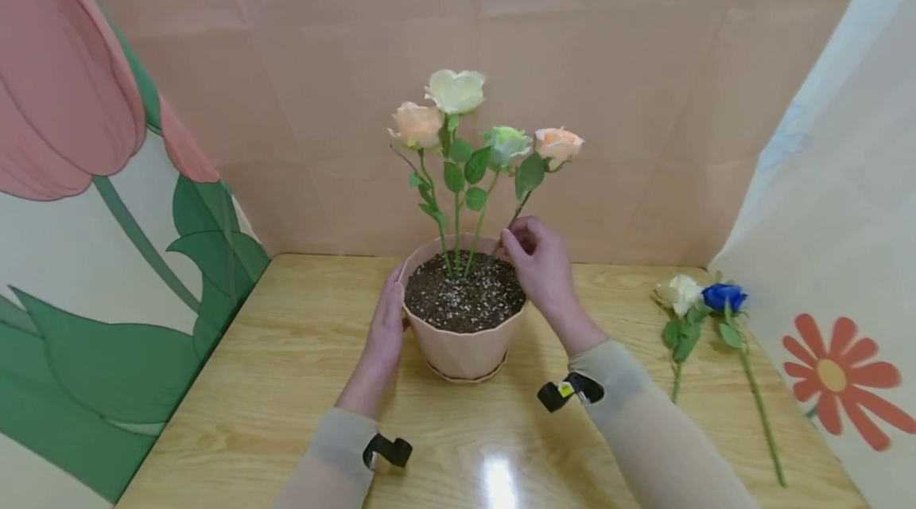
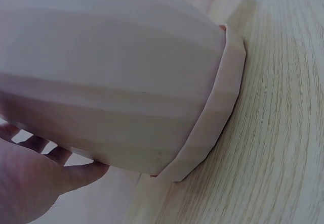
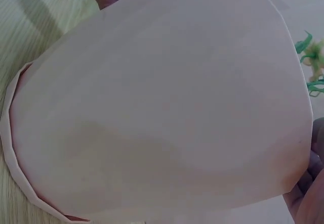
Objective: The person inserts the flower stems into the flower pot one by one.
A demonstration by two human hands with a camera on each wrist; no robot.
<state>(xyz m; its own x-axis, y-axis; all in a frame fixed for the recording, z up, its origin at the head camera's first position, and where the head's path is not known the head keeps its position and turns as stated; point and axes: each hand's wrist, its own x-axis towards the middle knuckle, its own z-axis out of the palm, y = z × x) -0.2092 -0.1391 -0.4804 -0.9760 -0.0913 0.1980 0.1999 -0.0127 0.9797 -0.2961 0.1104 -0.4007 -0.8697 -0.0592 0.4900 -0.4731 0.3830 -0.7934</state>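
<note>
A pink faceted flowerpot full of dark soil stands on its saucer. My left hand lies along the pot's left side; in the left wrist view its fingers touch the wall. With thumb and fingertips, my right hand pinches the stem of a peach rose leaning right over the rim; its lower stem is partly hidden by the hand. Upright in the soil are a cream rose, another peach rose and a pale green rose.
A white rose and a blue rose lie on the right of the wooden table. A pink cloth backdrop hangs behind. Flower-printed panels flank both sides, with a big tulip on the left one.
</note>
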